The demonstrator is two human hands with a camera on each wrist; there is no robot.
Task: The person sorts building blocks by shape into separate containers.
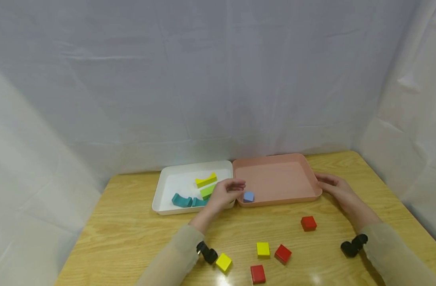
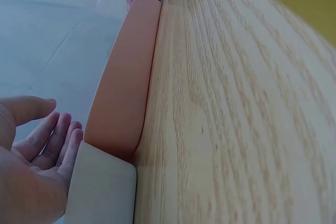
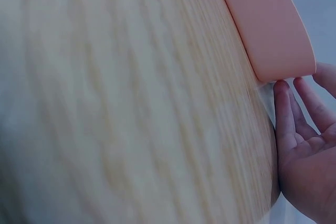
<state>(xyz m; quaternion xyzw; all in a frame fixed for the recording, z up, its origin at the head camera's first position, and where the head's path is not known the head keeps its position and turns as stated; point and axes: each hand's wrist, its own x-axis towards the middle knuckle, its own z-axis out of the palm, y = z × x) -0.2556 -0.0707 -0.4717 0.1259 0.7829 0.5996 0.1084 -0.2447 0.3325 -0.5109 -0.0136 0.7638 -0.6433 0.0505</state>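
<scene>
A pink tray stands to the right of a white tray, their sides together. My left hand hovers over the join between them, thumb apart from the fingers and nothing held; the left wrist view shows its fingers spread. Close beside its fingertips, a small blue cube lies in the pink tray's near left corner. At that tray's right end is my right hand, fairly straight fingers touching the outer wall. Partly behind my left hand, the white tray holds a yellow curved block, a green block and teal curved blocks.
Nearer the front of the wooden table lie several loose blocks: a red block below the pink tray, a yellow block at the middle, and others around it. A pale curtain hangs right behind the trays.
</scene>
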